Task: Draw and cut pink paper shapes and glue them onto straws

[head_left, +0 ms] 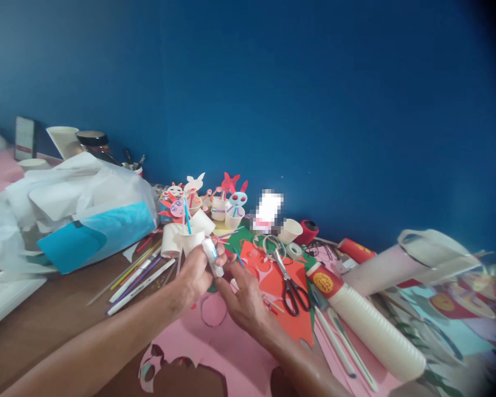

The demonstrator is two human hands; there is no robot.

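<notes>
My left hand (196, 269) is closed round a small white tube with a bluish label, which looks like a glue stick (213, 257), held tilted. Against the tube's lower end, the thumb and fingertips of my right hand (250, 300) pinch in from the right. Just behind my left hand stands a white paper cup (191, 242) with a blue straw (186, 215) in it. Pink paper (215, 347) with cut-out holes lies below both hands. Black-handled scissors (291, 289) rest on red paper (268, 278) to the right.
Decorated paper-cup figures (237, 201) stand at the back before the blue wall. Pens and straws (138, 275) lie at left, beside a plastic bag (78, 193). A long stack of paper cups (376, 325) lies at right. Tape (294, 251) sits beyond the scissors.
</notes>
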